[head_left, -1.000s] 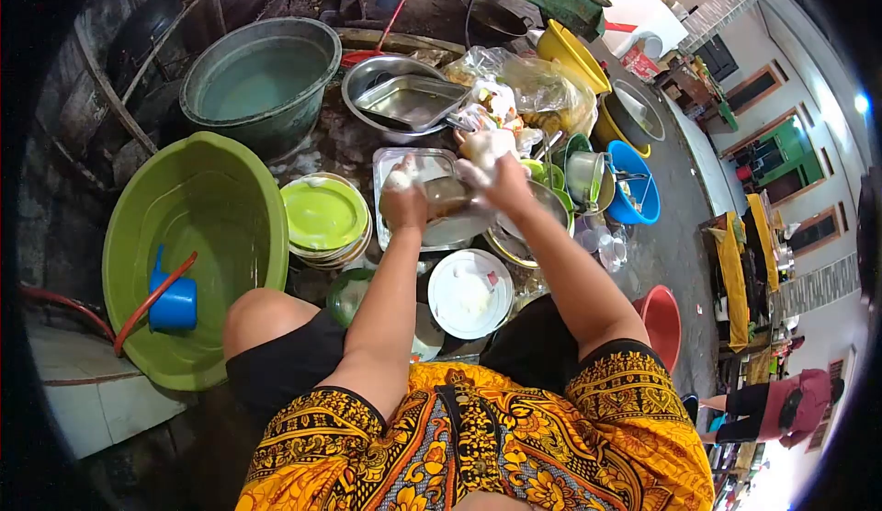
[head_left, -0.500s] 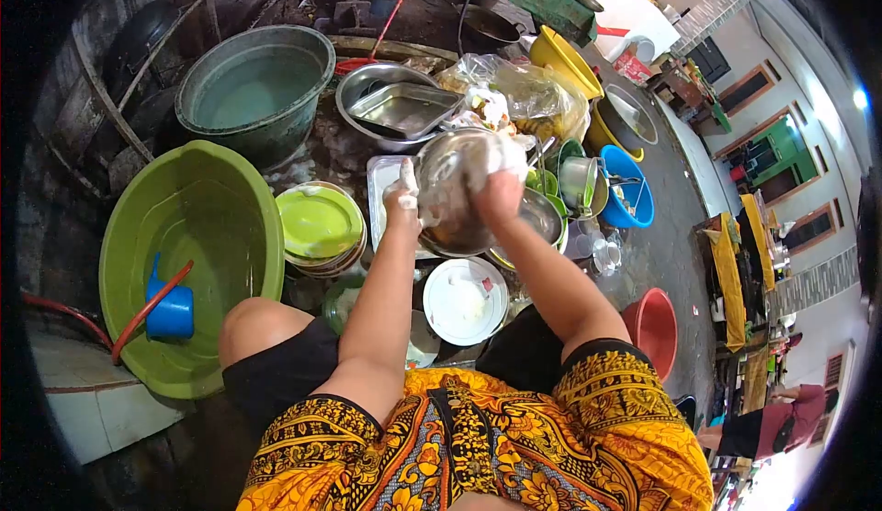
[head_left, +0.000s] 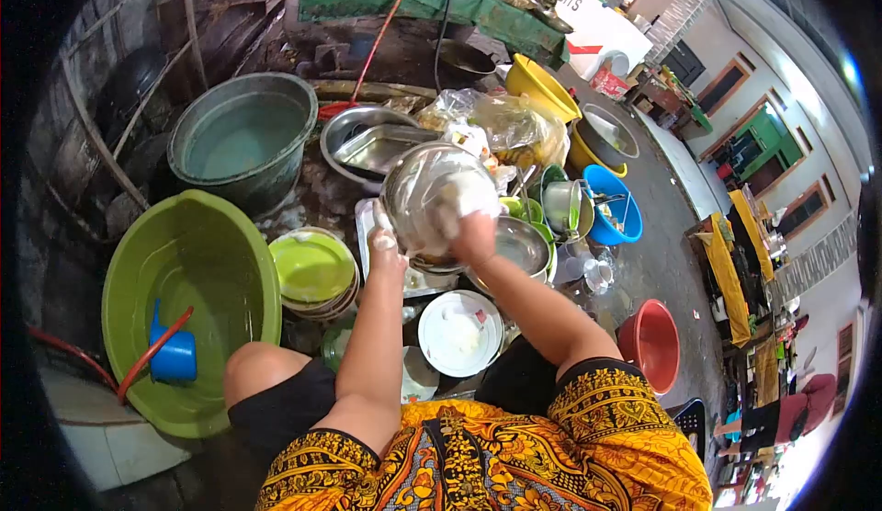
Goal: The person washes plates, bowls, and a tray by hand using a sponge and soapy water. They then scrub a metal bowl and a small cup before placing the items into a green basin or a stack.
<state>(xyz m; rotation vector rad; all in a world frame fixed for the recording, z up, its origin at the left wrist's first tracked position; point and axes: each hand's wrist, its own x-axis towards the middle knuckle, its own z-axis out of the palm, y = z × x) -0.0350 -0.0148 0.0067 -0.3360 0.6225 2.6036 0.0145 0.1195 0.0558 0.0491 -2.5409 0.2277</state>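
A shiny metal bowl [head_left: 411, 191] is tilted up in front of me, over the stacked dishes. My left hand [head_left: 386, 248], flecked with white suds, grips its lower left edge. Against the bowl's soapy face presses my right hand [head_left: 470, 233], blurred by motion. White foam or a foamy pad [head_left: 472, 193] shows at its fingers; I cannot make out which. Below the bowl lie a white plate [head_left: 459, 334] with suds and scraps on it and, to the left, a stack topped by a green plate [head_left: 312, 267]. A metal tray [head_left: 366, 221] is partly hidden behind my left hand.
At left stand a green tub [head_left: 115, 300] of water with a blue dipper [head_left: 173, 357] and a dark tub [head_left: 299, 134] of water. A metal basin [head_left: 333, 154], plastic bag [head_left: 528, 125], blue basin [head_left: 627, 212] and red basin [head_left: 654, 346] surround the dishes.
The view has shifted, so most things sit slightly lower in it. The bowl remains in my left hand, while my right hand has moved a little across its soapy face.
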